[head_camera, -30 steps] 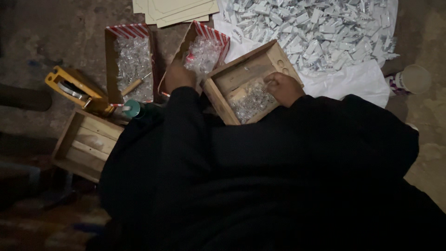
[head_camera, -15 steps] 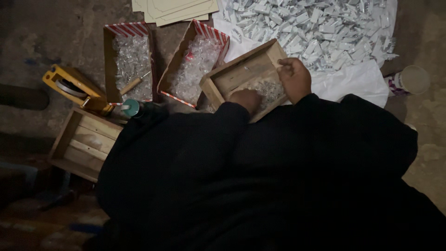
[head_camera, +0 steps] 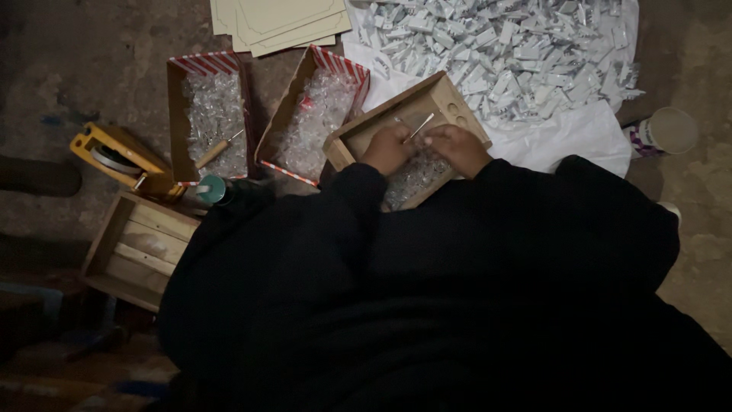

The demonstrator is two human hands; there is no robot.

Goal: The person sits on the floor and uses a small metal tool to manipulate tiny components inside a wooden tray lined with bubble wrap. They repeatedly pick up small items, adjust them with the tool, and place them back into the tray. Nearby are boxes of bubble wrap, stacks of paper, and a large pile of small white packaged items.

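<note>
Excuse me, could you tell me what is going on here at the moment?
A person in dark sleeves sits on the floor with both hands over a wooden tray that holds small clear pieces. The left hand and right hand are close together, with a thin metal pin between them. To the left lie two red-striped cardboard boxes of clear wrapped bits; beyond the tray, a heap of small white packets lies on a white sheet.

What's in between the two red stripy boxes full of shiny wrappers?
Nothing: between the left striped box and the right striped box the head view shows only a narrow strip of bare dark floor.
</note>
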